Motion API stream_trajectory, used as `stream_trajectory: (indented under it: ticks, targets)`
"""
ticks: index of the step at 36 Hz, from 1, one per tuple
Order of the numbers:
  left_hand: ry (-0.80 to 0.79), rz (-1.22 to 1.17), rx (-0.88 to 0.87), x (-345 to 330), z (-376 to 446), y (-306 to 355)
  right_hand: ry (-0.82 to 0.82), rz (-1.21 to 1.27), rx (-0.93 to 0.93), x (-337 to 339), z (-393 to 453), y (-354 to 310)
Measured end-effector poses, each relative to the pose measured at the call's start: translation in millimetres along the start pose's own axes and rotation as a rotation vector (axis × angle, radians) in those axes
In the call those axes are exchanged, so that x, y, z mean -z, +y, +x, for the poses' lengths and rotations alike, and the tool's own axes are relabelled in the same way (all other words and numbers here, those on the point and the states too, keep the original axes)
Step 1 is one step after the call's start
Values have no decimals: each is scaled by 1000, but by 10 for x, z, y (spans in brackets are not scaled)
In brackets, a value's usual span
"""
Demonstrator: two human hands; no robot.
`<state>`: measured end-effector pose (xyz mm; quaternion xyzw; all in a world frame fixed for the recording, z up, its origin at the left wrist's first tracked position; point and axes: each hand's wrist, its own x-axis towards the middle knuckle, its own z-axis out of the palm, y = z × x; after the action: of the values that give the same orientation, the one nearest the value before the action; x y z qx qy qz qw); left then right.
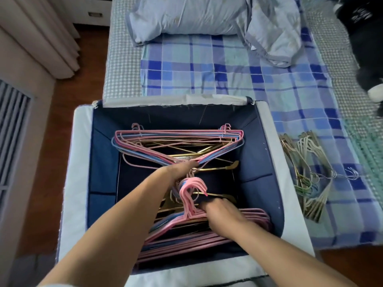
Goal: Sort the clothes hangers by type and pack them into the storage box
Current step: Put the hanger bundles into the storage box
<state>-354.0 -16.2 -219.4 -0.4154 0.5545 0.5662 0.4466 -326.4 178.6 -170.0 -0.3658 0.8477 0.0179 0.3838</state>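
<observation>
Storage box [81, 162]: open, navy lining, pale rim, standing against the foot of the bed [122, 59]. Inside, two bundles of pink and blue hangers lie with hooks meeting at the middle: far bundle [178, 139] against the far wall, near bundle [207, 235] against the near wall. Gold hangers [226, 167] lie beneath both.

My left hand [180, 170] reaches into the box, fingers curled round the neck of the far bundle. My right hand [221, 210] rests on the near bundle just beside its pink hooks [190, 191], fingers bent down into the wires; whether they actually grip I cannot tell.

On the checked blanket [228, 69], right of the box: a loose pile of cream and gold hangers [308, 179]
</observation>
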Motion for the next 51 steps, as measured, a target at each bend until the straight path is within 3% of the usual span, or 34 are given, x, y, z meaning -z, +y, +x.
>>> stream_trajectory:
  ticks: [6,8,10,13,16,18,23,26,29,31,34,38,42,45,51]
  targets:
    - [-120,-359,-57,252,-268,-268,-20,53,2,-32,145,-147]
    - [-69,-478,-100,304,-326,-378,-54,63,2,-46,197,-243]
    - [88,-515,-178,301,-421,-487,-78,53,-4,-29,251,-284]
    - [264,-452,-330,255,-688,-661,-90,50,-31,18,320,-276]
    - [131,-364,-468,185,-898,-805,-102,68,-19,38,420,-284]
    - [129,-244,-527,122,-886,-853,-139,34,-27,42,457,-307]
    - [362,-103,-506,-41,-706,-717,-137,109,-40,-12,460,-263]
    - [392,-45,-476,-109,-731,-652,-416,256,-37,156,429,-99]
    - [384,20,-464,-183,-794,-709,-606,726,-148,471,415,194]
    - [375,24,-452,-237,-820,-766,-514,915,-292,555,493,296]
    - [417,21,-456,-297,-836,-779,-317,924,-514,456,745,200]
    - [423,4,-462,-301,-901,-788,-272,1046,-572,305,1123,-199]
    - [403,60,-469,-327,-969,-891,-55,924,-712,46,1403,-407]
    - [417,74,-486,-349,-1033,-932,48,765,-703,1,1372,-418]
    - [421,55,-516,-387,-1104,-923,55,515,-602,149,1268,-299]
